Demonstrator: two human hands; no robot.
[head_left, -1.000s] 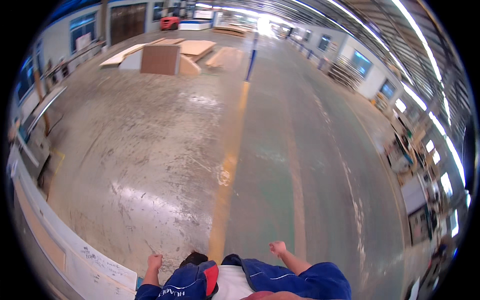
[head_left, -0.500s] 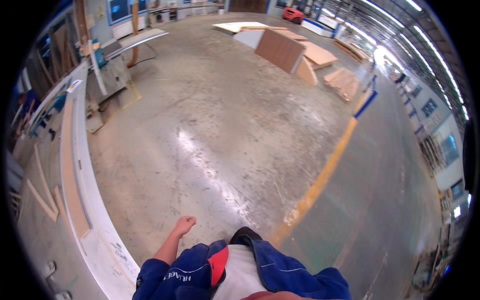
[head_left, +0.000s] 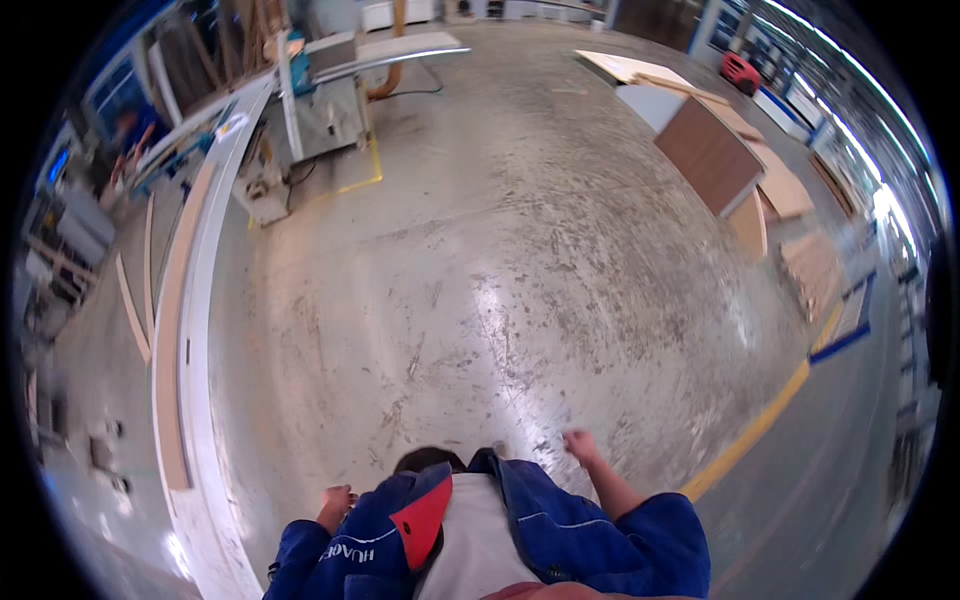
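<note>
My left hand (head_left: 338, 499) hangs low beside my blue jacket, its fingers loosely curled with nothing visible in them. Over the grey floor (head_left: 450, 300) on the other side, my right hand (head_left: 579, 446) swings forward; it is slightly blurred, its fingers folded in, and no object shows in it. Neither hand touches anything. Nearest to my left hand is a long white bench (head_left: 205, 400) carrying a narrow wooden board (head_left: 175, 400). A dark shoe (head_left: 428, 459) shows just beyond my jacket.
A panel-cutting machine (head_left: 325, 120) stands far left, near another person (head_left: 135, 130). Wooden strips (head_left: 132, 310) lie left of the bench. At far right are a brown panel (head_left: 708, 155), stacked boards (head_left: 782, 180) and a blue barrier (head_left: 842, 342). A yellow line (head_left: 755, 430) crosses the floor.
My view has turned left, so the panels and yellow line sit further right. My right hand has come into view, and my left hand has dropped back toward my body.
</note>
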